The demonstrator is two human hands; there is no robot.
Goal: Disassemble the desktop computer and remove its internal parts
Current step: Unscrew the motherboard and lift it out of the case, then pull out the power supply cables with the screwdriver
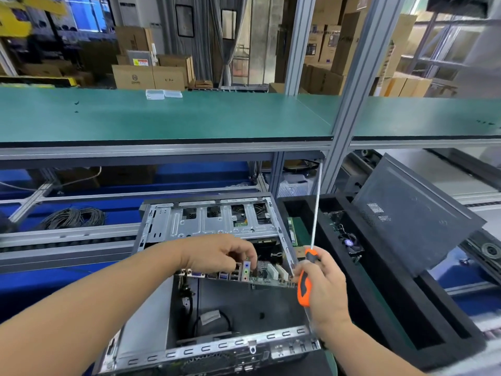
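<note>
motherboard (244,275) pinched by left hand (217,253) fingers (248,252), tilted above case (206,346)

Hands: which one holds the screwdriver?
The right hand grips the orange screwdriver, shaft pointing up. The left hand holds the motherboard by its ports.

Your tabletop (390,308) is a green mat, and little of it shows. The open computer case (217,346) lies on it right in front of you. Just beside the case on your right sits a black foam tray (385,316), and a dark side panel (414,218) leans tilted out of its far compartment. Above, the green shelf (189,118) carries two small clear plastic boxes (162,94) near its back edge.
</note>
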